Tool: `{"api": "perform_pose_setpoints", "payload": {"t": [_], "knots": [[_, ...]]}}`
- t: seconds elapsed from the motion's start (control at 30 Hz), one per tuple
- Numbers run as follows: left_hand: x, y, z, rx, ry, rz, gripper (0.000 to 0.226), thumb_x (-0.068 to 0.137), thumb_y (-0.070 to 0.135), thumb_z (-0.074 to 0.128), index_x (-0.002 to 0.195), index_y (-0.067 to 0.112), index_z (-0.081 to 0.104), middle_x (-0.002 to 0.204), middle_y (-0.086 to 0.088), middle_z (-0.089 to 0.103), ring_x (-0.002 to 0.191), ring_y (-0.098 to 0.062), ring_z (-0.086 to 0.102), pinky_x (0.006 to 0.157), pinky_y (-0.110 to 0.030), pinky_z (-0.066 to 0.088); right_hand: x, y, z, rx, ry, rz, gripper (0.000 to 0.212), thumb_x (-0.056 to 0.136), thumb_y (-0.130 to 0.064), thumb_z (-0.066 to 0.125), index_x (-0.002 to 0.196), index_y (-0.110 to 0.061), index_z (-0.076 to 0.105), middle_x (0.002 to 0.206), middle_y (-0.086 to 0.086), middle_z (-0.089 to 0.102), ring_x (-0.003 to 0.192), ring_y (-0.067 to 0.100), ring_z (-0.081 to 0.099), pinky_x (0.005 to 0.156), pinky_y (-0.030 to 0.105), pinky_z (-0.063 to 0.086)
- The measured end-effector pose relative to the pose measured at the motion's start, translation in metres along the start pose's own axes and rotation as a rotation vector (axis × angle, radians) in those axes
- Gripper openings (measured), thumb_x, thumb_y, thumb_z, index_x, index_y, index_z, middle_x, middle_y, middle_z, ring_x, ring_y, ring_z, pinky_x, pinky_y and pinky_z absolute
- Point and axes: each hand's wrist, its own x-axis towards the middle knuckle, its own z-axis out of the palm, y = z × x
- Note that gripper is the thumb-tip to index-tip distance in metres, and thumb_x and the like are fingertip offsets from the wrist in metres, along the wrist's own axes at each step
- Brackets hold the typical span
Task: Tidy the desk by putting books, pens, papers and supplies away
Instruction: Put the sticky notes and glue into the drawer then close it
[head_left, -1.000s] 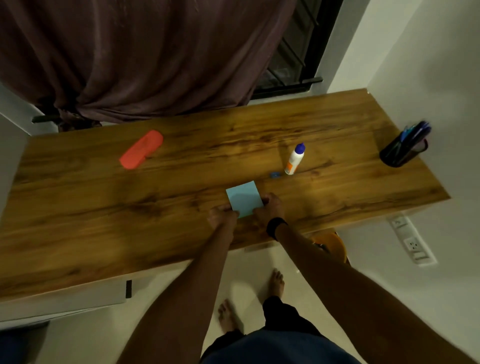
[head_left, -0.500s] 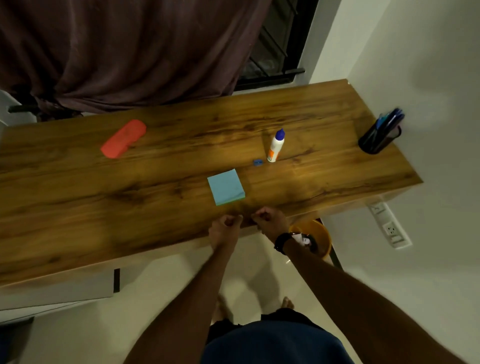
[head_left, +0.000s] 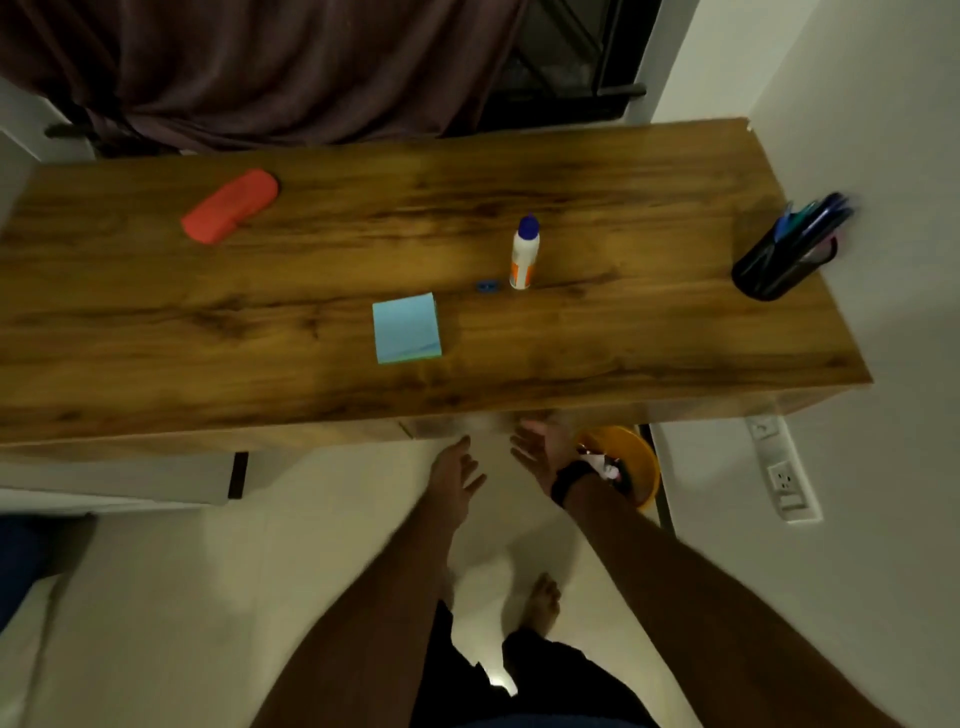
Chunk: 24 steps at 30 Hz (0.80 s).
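Note:
A light blue pad of sticky notes (head_left: 406, 327) lies flat near the middle of the wooden desk (head_left: 623, 343). Behind it to the right stand a white glue bottle with a blue cap (head_left: 524, 253) and a small blue sharpener (head_left: 487, 286). A red pencil case (head_left: 229, 205) lies at the back left. A black pen holder with several pens (head_left: 784, 254) stands at the right end. My left hand (head_left: 456, 470) and my right hand (head_left: 540, 448) hang below the desk's front edge, fingers spread, holding nothing.
A dark curtain (head_left: 260, 67) hangs behind the desk beside a window. An orange bin (head_left: 631, 457) sits on the floor under the desk's right part. A wall socket (head_left: 784, 475) is on the white wall at the right. My bare feet stand on the pale floor.
Both hands let go of the blue pad, pulled back off the desk and dropped below its front edge, opening their fingers. The pad stays on the desk.

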Motion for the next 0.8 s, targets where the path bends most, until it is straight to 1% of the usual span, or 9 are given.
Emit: {"api": "perform_pose_setpoints", "payload": {"t": [0.13,0.23,0.3,0.37,0.47,0.6,0.67,0.73,0.8], "knots": [[0.006,-0.004,0.012,-0.148,-0.027,0.003,0.053,0.101,0.029,0.046,0.147,0.007,0.032,0.148,-0.016,0.038,0.136,-0.033,0.039,0.101,-0.045,0.040,0.013,-0.002,-0.003,0.176,0.029,0.005,0.014,0.098,-0.018,0.051,0.102,-0.010,0.061,0.132,0.013,0.051,0.125,0.032,0.049,0.096,0.042,0.044],[0.024,-0.016,0.019,-0.212,-0.081,-0.058,0.069,0.098,0.047,0.043,0.153,0.012,0.019,0.154,-0.014,0.031,0.141,-0.032,0.034,0.104,-0.046,0.036,0.031,0.005,-0.009,0.287,0.052,0.046,0.013,0.096,-0.014,0.050,0.097,-0.008,0.061,0.133,0.015,0.052,0.125,0.032,0.049,0.103,0.044,0.043],[0.033,-0.022,0.026,-0.252,-0.107,-0.090,0.072,0.096,0.052,0.042,0.154,0.015,0.017,0.155,-0.013,0.030,0.142,-0.033,0.033,0.104,-0.046,0.036,0.044,0.007,-0.013,0.318,0.066,0.052,0.011,0.093,-0.009,0.053,0.099,-0.005,0.060,0.135,0.016,0.050,0.126,0.032,0.048,0.099,0.042,0.044],[0.036,-0.026,0.031,-0.273,-0.123,-0.098,0.071,0.096,0.053,0.041,0.153,0.016,0.020,0.153,-0.014,0.033,0.140,-0.033,0.035,0.102,-0.046,0.037,0.057,0.010,-0.012,0.333,0.079,0.038,0.010,0.089,-0.003,0.055,0.099,-0.006,0.058,0.128,0.015,0.053,0.127,0.032,0.047,0.095,0.040,0.043],[0.036,-0.034,0.031,-0.272,-0.128,-0.099,0.064,0.099,0.049,0.038,0.152,0.017,0.022,0.153,-0.013,0.034,0.139,-0.033,0.036,0.105,-0.047,0.036,0.068,0.014,-0.010,0.329,0.082,0.021,0.014,0.085,0.006,0.054,0.083,-0.008,0.058,0.102,0.008,0.059,0.116,0.027,0.052,0.102,0.040,0.042],[0.036,-0.041,0.025,-0.106,-0.115,-0.055,0.050,0.103,0.031,0.038,0.149,0.016,0.030,0.149,-0.013,0.040,0.134,-0.031,0.043,0.101,-0.045,0.040,0.074,0.023,-0.017,0.407,0.028,-0.010,0.023,0.086,0.010,0.047,0.073,-0.008,0.052,0.095,0.007,0.058,0.103,0.025,0.055,0.106,0.043,0.041],[0.032,-0.047,0.022,0.272,-0.066,0.171,0.037,0.099,0.024,0.047,0.136,0.018,0.049,0.136,-0.012,0.055,0.115,-0.025,0.058,0.091,-0.038,0.048,0.072,0.029,-0.019,0.414,0.005,-0.024,0.026,0.085,0.013,0.044,0.075,-0.009,0.053,0.095,0.007,0.059,0.099,0.023,0.055,0.105,0.043,0.043],[0.023,-0.054,0.016,0.914,0.028,0.677,0.022,0.093,0.026,0.056,0.115,0.026,0.061,0.117,0.001,0.065,0.097,-0.012,0.062,0.080,-0.028,0.053,0.061,0.029,-0.017,0.364,-0.003,-0.033,0.028,0.084,0.014,0.041,0.082,-0.009,0.055,0.095,0.005,0.058,0.097,0.021,0.055,0.092,0.035,0.048],[0.013,-0.056,0.014,1.183,0.037,0.970,0.018,0.092,0.030,0.057,0.109,0.026,0.062,0.109,0.009,0.063,0.095,-0.005,0.060,0.076,-0.023,0.052,0.057,0.024,-0.014,0.283,0.000,-0.006,0.029,0.090,0.013,0.037,0.101,-0.009,0.053,0.115,0.007,0.057,0.114,0.024,0.052,0.078,0.022,0.048]]}}
